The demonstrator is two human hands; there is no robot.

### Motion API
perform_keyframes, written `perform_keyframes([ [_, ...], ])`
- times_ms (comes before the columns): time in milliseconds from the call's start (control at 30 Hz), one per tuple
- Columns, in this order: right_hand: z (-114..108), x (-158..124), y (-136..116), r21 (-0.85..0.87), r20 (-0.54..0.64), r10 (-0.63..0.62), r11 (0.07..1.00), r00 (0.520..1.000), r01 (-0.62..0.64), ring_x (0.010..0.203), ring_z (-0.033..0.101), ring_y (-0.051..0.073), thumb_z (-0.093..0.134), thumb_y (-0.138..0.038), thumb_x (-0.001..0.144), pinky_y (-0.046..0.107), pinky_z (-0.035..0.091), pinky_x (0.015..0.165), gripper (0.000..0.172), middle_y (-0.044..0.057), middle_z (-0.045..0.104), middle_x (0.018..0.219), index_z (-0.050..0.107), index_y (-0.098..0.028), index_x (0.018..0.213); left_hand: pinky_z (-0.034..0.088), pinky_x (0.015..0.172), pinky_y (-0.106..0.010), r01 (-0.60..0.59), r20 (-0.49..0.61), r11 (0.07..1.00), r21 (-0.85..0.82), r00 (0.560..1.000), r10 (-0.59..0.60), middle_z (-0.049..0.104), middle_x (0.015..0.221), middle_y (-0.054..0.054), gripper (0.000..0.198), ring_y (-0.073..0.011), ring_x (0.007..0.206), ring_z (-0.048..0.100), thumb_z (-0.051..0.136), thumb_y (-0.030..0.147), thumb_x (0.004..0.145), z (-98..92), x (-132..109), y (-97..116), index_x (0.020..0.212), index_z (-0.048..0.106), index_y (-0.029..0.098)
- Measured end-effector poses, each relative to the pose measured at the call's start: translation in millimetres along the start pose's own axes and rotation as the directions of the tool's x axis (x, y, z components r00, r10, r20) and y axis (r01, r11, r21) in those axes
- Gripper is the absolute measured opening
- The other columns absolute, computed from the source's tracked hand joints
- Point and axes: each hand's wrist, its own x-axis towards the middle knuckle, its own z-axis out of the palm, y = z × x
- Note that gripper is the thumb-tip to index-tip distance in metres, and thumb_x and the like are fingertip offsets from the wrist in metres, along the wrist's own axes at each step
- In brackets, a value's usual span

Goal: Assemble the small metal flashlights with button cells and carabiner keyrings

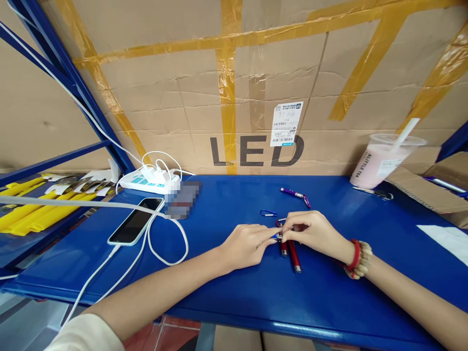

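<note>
Both hands meet over the blue tabletop. My left hand (pixel 248 246) is closed, its fingertips pinching a small blue and silver piece (pixel 278 236), mostly hidden by the fingers. At the silver end of that piece, my right hand (pixel 314 233) pinches with thumb and forefinger. Below the right fingers lie two red metal pen-like tubes, a longer tube (pixel 294 257) and a shorter-looking tube (pixel 283 249), their upper ends covered. A red clip (pixel 279 222) shows partly behind the fingertips. Just beyond lies a blue carabiner (pixel 268 213). Farther back rests a purple pen-like tube (pixel 291 192) with a jointed end.
A phone (pixel 136 223) on a white cable and a white power strip (pixel 146 183) occupy the left. A drink cup (pixel 382 161) with a straw stands back right, keys (pixel 373 192) beside it. A cardboard wall (pixel 175 107) closes the rear. White paper (pixel 448 241) lies right.
</note>
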Motion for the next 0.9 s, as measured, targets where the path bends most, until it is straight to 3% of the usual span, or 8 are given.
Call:
perform_keyframes([
  [300,-0.6,1.4,0.9,-0.033,-0.043,0.063,0.997,0.997,-0.064,0.052,0.051,0.01,0.069,-0.045,0.07,0.022,0.036,0.05,0.027,0.0,0.064,0.066,0.069,-0.02,0.063,0.054,0.071,-0.027,0.048,0.026,0.999,-0.01,0.999,-0.047,0.072,0.091,-0.007,0.026,-0.0181,0.078,0.068,0.042,0.023,0.093,-1.9,0.7,1.2,0.108,0.06,0.012],
  [433,0.0,3.3,3.6,0.027,0.021,-0.049,0.998,0.999,0.048,0.052,0.051,0.01,0.063,-0.045,0.077,0.022,0.036,0.049,0.029,0.001,0.063,0.066,0.07,-0.018,0.069,0.052,0.079,-0.027,0.132,0.087,0.989,-0.072,0.988,-0.125,0.071,0.101,-0.005,0.019,-0.0184,0.09,0.067,0.046,0.023,0.092,-2.7,0.6,1.7,0.106,0.058,0.018],
  [600,-3.4,1.2,0.5,-0.009,0.143,-0.212,0.976,0.967,0.216,0.064,0.058,0.012,0.053,-0.04,0.087,0.021,0.04,0.058,0.031,0.002,0.065,0.073,0.07,-0.018,0.073,0.051,0.074,-0.024,0.227,0.155,0.958,-0.176,0.967,-0.2,0.069,0.093,-0.002,0.009,-0.0161,0.084,0.067,0.049,0.022,0.09,-4.6,1.3,2.0,0.098,0.051,0.021],
  [733,-3.9,-2.7,-5.9,-0.097,0.173,-0.275,0.951,0.946,0.294,0.07,0.06,0.012,0.045,-0.035,0.092,0.022,0.041,0.064,0.033,0.003,0.065,0.077,0.069,-0.018,0.077,0.049,0.067,-0.022,0.237,0.195,0.952,-0.192,0.96,-0.199,0.065,0.084,-0.001,0.002,-0.0154,0.075,0.065,0.048,0.019,0.089,-6.5,0.8,1.9,0.09,0.047,0.021],
  [900,0.4,-5.8,-11.1,-0.214,0.198,-0.294,0.918,0.935,0.334,0.066,0.057,0.011,0.039,-0.024,0.094,0.021,0.04,0.061,0.034,0.002,0.062,0.074,0.064,-0.018,0.071,0.047,0.063,-0.022,0.203,0.168,0.968,-0.146,0.97,-0.178,0.061,0.076,0.0,0.003,-0.0145,0.067,0.062,0.045,0.018,0.089,-6.0,-0.7,2.0,0.088,0.045,0.021],
])
